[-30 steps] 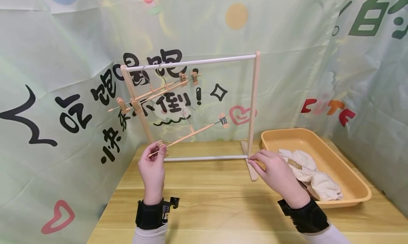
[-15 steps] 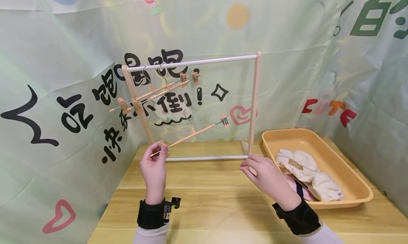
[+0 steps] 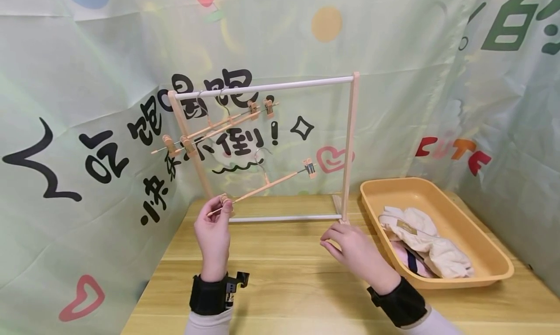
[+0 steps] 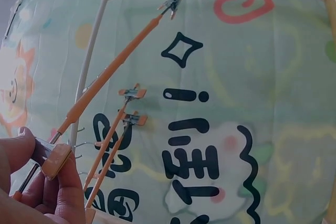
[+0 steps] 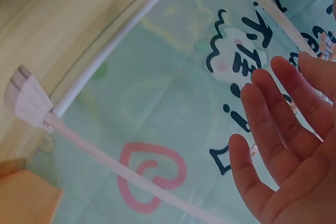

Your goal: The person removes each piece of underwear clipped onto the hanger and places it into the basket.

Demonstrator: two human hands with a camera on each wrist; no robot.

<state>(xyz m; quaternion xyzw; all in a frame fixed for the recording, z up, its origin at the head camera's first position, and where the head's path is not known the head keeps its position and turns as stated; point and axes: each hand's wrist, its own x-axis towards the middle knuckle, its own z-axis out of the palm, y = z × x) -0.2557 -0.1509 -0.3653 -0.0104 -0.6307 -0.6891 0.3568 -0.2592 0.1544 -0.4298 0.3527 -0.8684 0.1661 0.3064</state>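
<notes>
In the head view my left hand (image 3: 214, 233) pinches the clip at the left end of a clip hanger (image 3: 267, 183), whose bar slants up to the right. The hanger's metal hook points upward, and its far clip (image 3: 309, 167) grips nothing. The left wrist view shows thumb and fingers on the near clip (image 4: 56, 161). My right hand (image 3: 356, 250) hovers over the table in front of the rack's right foot, holding nothing. Its fingers look relaxed and slightly bent in the right wrist view. Two more clip hangers (image 3: 218, 126) hang at the left of the rack's top rail (image 3: 297, 84).
The wood-and-white rack (image 3: 351, 145) stands on the wooden table (image 3: 280, 276). At the right sits a yellow tray (image 3: 490, 257) with cream cloth (image 3: 450, 257) and a pink and dark piece (image 3: 411, 259) inside. A printed curtain (image 3: 393, 82) encloses the back and sides.
My right hand has moved left and slightly toward me, away from the rack's right foot and the tray. The left hand keeps its pinch on the clip hanger, nearly still.
</notes>
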